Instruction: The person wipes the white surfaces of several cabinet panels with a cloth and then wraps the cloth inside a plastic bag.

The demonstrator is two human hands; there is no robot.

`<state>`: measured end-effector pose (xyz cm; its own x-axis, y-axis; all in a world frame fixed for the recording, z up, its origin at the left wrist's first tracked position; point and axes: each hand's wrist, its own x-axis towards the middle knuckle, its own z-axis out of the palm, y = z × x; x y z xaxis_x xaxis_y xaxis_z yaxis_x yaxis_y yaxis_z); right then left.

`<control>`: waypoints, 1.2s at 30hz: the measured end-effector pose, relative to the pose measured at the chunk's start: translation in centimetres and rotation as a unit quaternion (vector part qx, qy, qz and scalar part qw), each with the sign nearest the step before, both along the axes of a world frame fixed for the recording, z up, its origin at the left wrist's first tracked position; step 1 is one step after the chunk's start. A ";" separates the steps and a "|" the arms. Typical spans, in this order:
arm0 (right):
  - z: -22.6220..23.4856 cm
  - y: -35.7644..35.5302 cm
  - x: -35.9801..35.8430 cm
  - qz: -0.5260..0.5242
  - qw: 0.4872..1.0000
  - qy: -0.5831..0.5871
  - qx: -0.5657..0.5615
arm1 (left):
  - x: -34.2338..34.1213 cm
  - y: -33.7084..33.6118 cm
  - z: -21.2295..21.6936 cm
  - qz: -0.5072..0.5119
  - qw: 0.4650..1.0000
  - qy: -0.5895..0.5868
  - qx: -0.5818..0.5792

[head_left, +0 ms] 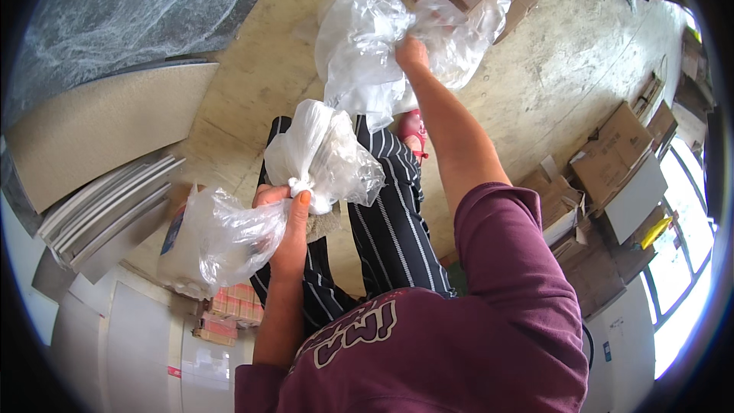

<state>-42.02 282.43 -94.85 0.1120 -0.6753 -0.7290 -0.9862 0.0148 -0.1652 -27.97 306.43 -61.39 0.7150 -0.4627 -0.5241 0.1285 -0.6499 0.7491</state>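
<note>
Left hand [281,206] has a tight grip on the knotted neck of a small white plastic bag [325,154], held in front of the striped trousers [390,214], with another loose clear bag [222,237] bunched against the same fist. Right hand [411,53] is clenched on a big crumpled clear bag [367,46] further out over the plywood floor [252,92]. Thin film looks slippery, so the loose bag could probably slide out of that crowded fist
</note>
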 end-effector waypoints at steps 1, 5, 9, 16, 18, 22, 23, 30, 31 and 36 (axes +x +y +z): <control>-0.5 1.0 0.5 0.009 1.000 -0.015 -0.012 | 0.2 -0.1 -0.2 -0.003 1.000 -0.003 -0.002; -0.6 3.6 2.8 -0.001 0.987 -0.157 -0.030 | -0.2 -0.4 -0.3 -0.011 1.000 0.008 -0.002; 4.1 4.0 2.7 -0.151 0.951 -0.264 -0.054 | -1.8 -0.7 -0.2 -0.005 1.000 0.025 0.001; 2.9 3.4 -7.3 -0.497 0.842 -0.195 -0.082 | -2.9 -1.2 0.2 -0.022 0.999 0.032 0.017; -2.2 4.4 -11.2 -0.592 0.761 -0.231 -0.130 | -2.1 -1.6 0.0 -0.042 0.999 0.031 0.005; -6.8 2.5 -13.4 -0.760 0.585 -0.268 0.093 | -1.2 -2.3 -0.1 -0.047 0.999 0.020 -0.010; -7.4 2.2 -13.2 -0.758 0.584 -0.268 0.114 | -1.2 -2.2 -0.3 -0.036 0.999 0.025 -0.007; -2.0 -0.4 -10.2 -0.640 0.664 -0.385 0.047 | -2.3 -1.7 0.0 -0.047 0.998 0.036 0.026; 0.7 -1.1 -9.6 -0.626 0.671 -0.395 0.045 | -2.8 -1.3 -0.1 -0.042 0.998 0.044 0.027; 11.3 -6.3 -10.5 -0.571 0.634 -0.521 0.025 | -4.4 0.0 0.3 -0.016 0.994 0.096 0.041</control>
